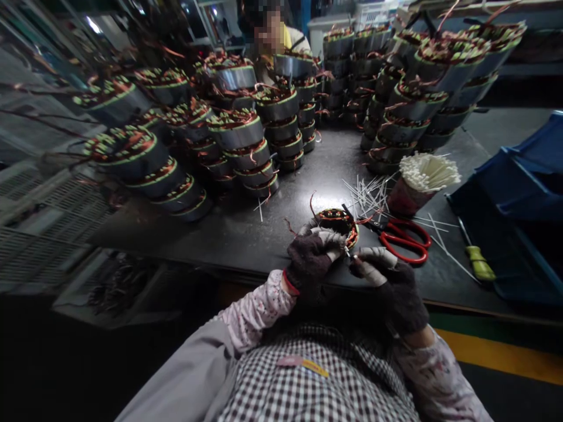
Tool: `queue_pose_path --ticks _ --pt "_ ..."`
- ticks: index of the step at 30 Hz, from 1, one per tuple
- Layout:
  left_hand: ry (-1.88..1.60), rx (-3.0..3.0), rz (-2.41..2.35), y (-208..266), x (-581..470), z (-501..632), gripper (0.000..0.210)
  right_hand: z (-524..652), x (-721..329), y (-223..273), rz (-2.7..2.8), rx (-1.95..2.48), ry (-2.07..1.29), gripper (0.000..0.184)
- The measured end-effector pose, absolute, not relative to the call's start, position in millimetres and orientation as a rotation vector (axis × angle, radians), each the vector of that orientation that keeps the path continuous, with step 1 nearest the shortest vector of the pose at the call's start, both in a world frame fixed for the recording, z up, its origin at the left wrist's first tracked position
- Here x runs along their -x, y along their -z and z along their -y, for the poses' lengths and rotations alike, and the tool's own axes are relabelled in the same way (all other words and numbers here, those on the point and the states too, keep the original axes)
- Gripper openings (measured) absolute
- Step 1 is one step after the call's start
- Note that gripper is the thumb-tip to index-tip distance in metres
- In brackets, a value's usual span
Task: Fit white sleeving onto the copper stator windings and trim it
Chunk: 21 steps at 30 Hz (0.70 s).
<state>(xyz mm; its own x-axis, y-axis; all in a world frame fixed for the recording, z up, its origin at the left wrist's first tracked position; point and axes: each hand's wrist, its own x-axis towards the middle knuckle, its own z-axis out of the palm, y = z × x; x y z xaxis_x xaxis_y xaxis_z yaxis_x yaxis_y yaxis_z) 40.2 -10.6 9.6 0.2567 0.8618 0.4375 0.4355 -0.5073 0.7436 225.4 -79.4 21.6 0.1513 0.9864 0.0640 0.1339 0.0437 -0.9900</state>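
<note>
A motor stator (353,237) with copper windings and a pale green rim lies at the front edge of the dark table. My left hand (313,257), in a dark glove with taped fingertips, is closed on its near left side, thumb and fingers together at the winding. My right hand (393,284), gloved and taped the same way, is pinched just right of the stator. A small thin piece shows between its fingertips, too small to name. Copper wire ends stick up from the stator. Its near side is partly hidden by my fingers.
Red-handled scissors (407,258) lie right of the stator, by loose white sticks (367,196) and a cup (407,199) full of them. A screwdriver (479,262) rests beside a blue bin (523,205). Stacked stators (240,135) stand behind; a person (297,38) is beyond.
</note>
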Motion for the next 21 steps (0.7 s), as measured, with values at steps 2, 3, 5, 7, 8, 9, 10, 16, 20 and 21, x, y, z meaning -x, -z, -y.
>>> queue_pose_path --ticks 2,3,5,7,8,9,10,16,20,21 --pt "-1.149 -2.092 -1.201 -12.0 -37.9 10.4 0.004 73.5 -225.5 -24.5 1.263 1.348 -0.935 0.029" --pt "-1.142 -2.092 -1.22 -13.0 -37.5 10.3 0.006 70.0 -224.8 -25.1 1.288 1.35 -0.906 0.028" --pt "-1.127 -2.093 -1.233 -14.8 -37.8 10.2 0.007 63.3 -222.7 -25.4 1.337 1.362 -0.846 0.025" --pt "-1.114 -2.109 -1.226 -16.2 -38.4 10.0 0.007 59.6 -220.6 -25.8 1.383 1.392 -0.803 0.025" --pt "-1.102 -2.122 -1.219 -16.8 -38.6 10.0 0.007 59.6 -219.9 -26.2 1.393 1.409 -0.798 0.025" --pt "-1.091 -2.135 -1.208 -17.4 -38.6 10.0 0.007 60.7 -219.4 -26.7 1.391 1.418 -0.802 0.025" --pt "-1.085 -2.142 -1.198 -17.9 -38.6 10.2 0.007 62.6 -219.0 -27.1 1.381 1.418 -0.809 0.025" --pt "-1.117 -2.144 -1.174 -19.1 -37.5 11.6 0.009 62.9 -219.8 -25.6 1.388 1.416 -0.739 0.02" --pt "-1.138 -2.167 -1.157 -19.5 -37.0 10.6 0.008 61.3 -221.9 -22.9 1.349 1.452 -0.801 0.024" --pt "-1.14 -2.162 -1.155 -19.6 -37.1 10.2 0.008 63.2 -222.0 -22.5 1.317 1.44 -0.796 0.024"
